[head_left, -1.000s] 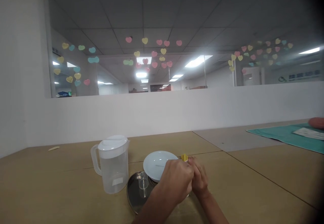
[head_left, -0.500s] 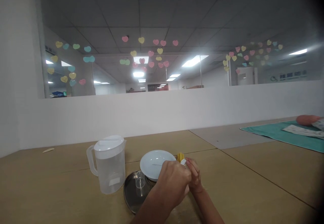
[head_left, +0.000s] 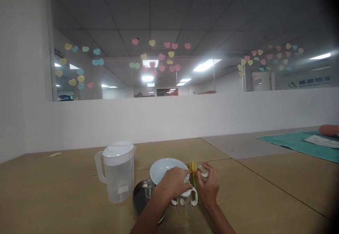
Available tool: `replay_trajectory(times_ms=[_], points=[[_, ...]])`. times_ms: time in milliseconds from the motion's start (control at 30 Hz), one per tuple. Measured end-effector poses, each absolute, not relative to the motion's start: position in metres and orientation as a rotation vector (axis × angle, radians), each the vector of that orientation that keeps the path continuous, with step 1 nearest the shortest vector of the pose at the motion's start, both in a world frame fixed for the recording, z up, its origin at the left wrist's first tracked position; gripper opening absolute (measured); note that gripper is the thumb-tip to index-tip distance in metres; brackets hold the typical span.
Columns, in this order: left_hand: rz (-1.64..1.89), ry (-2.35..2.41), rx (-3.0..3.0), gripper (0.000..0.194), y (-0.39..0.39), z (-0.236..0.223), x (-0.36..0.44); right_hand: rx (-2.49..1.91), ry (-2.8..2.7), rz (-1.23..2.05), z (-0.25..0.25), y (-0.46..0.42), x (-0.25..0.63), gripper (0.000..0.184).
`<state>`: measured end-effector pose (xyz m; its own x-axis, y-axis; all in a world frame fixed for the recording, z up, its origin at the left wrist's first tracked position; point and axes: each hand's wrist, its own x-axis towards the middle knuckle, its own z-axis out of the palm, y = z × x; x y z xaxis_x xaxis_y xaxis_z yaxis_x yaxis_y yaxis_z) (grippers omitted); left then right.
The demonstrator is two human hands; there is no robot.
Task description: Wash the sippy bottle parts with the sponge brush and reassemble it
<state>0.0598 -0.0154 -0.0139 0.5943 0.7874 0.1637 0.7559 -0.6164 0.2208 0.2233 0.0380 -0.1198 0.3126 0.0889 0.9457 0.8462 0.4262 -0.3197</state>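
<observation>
My left hand (head_left: 173, 183) is closed over the white rim of a clear cup (head_left: 187, 207) with a white handle (head_left: 195, 196). Its fingers cover whatever they pinch there. Just right of it, my right hand (head_left: 208, 184) grips a small clear-and-white round object (head_left: 203, 171), partly hidden by the fingers. Between the hands lies a yellow flower (head_left: 192, 167) with a green stem. Behind my left hand sits a pale blue bowl (head_left: 162, 168). My left forearm partly covers a dark metal tray (head_left: 139, 195) holding a small clear cup (head_left: 149, 186).
A lidded translucent pitcher (head_left: 120, 177) stands left of the tray. A thin pale wooden piece (head_left: 54, 155) lies far left. At the far right, a green cloth (head_left: 288, 141) bears a white cloth (head_left: 321, 141) and a reddish rounded object (head_left: 328, 130).
My hands were pressed together and are now apart. The left has come down over the handled cup; the right has moved slightly right with the small object. The view has shifted slightly.
</observation>
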Motion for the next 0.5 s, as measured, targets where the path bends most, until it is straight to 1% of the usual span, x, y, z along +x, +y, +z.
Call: replay_trajectory(times_ms=[100,200,367,500], points=[[0.326,1.288,2.664,0.039,-0.012,-0.018,0.061,-1.048,-1.176,-0.583,-0.123,0.041,0.224,0.018],[0.330,1.268,2.655,0.036,-0.008,-0.020,0.060,-1.072,-1.157,-0.558,-0.123,0.041,0.223,0.020],[0.401,1.232,2.658,0.036,0.001,-0.025,0.057,-1.098,-1.152,-0.574,-0.118,0.038,0.222,0.022],[0.410,1.195,2.631,0.041,0.008,-0.029,0.054,-1.091,-1.186,-0.539,-0.119,0.039,0.223,0.027]])
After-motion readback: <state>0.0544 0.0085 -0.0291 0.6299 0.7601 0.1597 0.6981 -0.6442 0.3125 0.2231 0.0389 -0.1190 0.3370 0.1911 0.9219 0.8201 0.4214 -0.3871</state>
